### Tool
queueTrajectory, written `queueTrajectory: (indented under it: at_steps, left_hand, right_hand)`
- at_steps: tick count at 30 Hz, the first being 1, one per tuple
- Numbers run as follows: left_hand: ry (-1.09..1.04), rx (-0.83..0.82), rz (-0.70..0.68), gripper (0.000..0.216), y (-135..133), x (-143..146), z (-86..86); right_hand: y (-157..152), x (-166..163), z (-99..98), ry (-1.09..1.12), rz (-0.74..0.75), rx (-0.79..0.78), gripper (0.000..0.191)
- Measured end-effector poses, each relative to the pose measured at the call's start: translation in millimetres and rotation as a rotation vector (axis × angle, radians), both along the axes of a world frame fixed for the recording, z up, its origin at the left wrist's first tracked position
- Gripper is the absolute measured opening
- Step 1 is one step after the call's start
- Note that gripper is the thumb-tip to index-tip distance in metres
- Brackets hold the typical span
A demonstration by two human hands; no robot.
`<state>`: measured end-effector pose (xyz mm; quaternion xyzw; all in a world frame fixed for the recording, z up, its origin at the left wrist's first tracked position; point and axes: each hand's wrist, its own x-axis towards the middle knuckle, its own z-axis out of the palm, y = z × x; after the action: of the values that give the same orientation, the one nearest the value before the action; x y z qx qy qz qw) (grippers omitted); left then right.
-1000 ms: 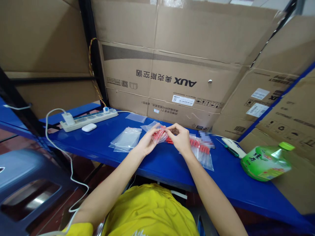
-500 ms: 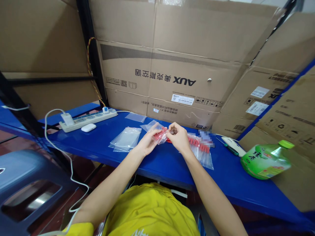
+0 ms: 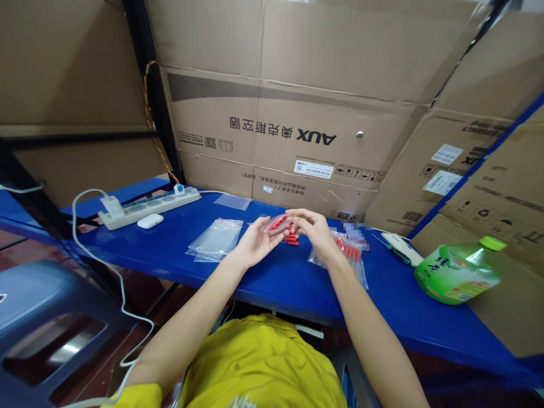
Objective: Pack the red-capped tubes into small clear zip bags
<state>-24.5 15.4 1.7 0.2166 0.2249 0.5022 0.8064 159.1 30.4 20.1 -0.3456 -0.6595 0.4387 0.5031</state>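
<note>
Between my two hands is a clear plastic bag (image 3: 277, 223) with small red pieces inside. My left hand (image 3: 257, 243) grips its left side, thumb toward me. My right hand (image 3: 312, 229) has its fingers curled at the bag's right end. Loose red pieces (image 3: 291, 240) lie on the table just below the bag; their exact kind is too small to tell. To the right of my right hand, filled clear bags (image 3: 352, 258) with red pieces overlap one another. A stack of flat clear bags (image 3: 219, 241) lies left of my left hand.
A white power strip (image 3: 151, 208) and a small white case (image 3: 150, 221) are on the blue table (image 3: 272, 283) at left. At right are a green bottle (image 3: 459, 272) and a green-handled tool (image 3: 399, 255). Cardboard (image 3: 263, 102) walls the back; a stool (image 3: 51, 317) stands at left.
My right hand's fingers have opened out from a tight pinch on the bag's edge. The bag is turned flatter, and the loose red pieces below it show more.
</note>
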Motion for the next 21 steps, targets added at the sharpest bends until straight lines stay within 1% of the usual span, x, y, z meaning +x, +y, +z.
queueTrajectory:
  at_steps: [2, 3, 4, 6, 8, 10, 12, 13, 14, 15, 16, 19, 20, 21]
  left_hand:
    - [-0.049, -0.025, -0.028, 0.042, 0.1, -2.4, 3.2]
    - [-0.070, -0.031, -0.039, 0.045, 0.4, -3.8, 4.3]
    - [-0.087, -0.030, -0.049, 0.048, 0.9, -5.2, 4.9]
    - [-0.089, -0.018, -0.093, 0.056, 2.0, -8.5, 5.2]
    - [-0.040, 0.008, -0.186, 0.067, 2.8, -11.9, 5.1]
    - [0.062, 0.060, -0.318, 0.080, 1.7, -15.1, 6.0]
    - [0.216, 0.150, -0.438, 0.089, -2.2, -17.1, 9.0]
    - [0.310, 0.207, -0.455, 0.090, -5.0, -17.6, 11.1]
    - [0.409, 0.269, -0.423, 0.086, -8.0, -17.8, 13.6]
    - [0.508, 0.336, -0.329, 0.079, -11.0, -17.6, 16.0]
    - [0.601, 0.406, -0.171, 0.069, -13.3, -17.2, 18.1]
    - [0.800, 0.581, 0.414, 0.042, -14.2, -15.7, 19.6]
    - [0.833, 0.620, 0.547, 0.037, -12.2, -15.3, 18.3]
    - [0.847, 0.647, 0.625, 0.035, -9.4, -15.0, 16.2]
  right_hand:
    - [-0.9, 3.5, 2.5, -0.042, 0.021, 0.060, 0.038]
    - [-1.3, 4.2, 3.3, -0.069, 0.004, 0.109, 0.037]
    - [-1.3, 4.4, 3.8, -0.096, -0.031, 0.166, 0.032]
    - [-0.2, 3.5, 4.1, -0.128, -0.154, 0.291, 0.021]
    - [2.8, 2.7, 3.5, -0.094, -0.274, 0.396, 0.020]
    - [6.6, 3.3, 2.2, -0.009, -0.331, 0.423, 0.022]
    - [10.0, 5.3, 0.7, 0.068, -0.353, 0.379, 0.025]
    - [11.1, 6.5, 0.0, 0.087, -0.365, 0.348, 0.026]
    - [12.0, 7.6, -0.5, 0.095, -0.381, 0.319, 0.027]
    - [12.4, 8.6, -0.9, 0.101, -0.393, 0.295, 0.029]
    - [12.6, 9.1, -1.1, 0.109, -0.395, 0.277, 0.030]
    - [11.4, 7.7, -0.9, 0.140, -0.350, 0.232, 0.033]
    - [10.5, 6.3, -0.8, 0.148, -0.326, 0.217, 0.035]
    - [9.5, 4.7, -0.7, 0.150, -0.298, 0.202, 0.036]
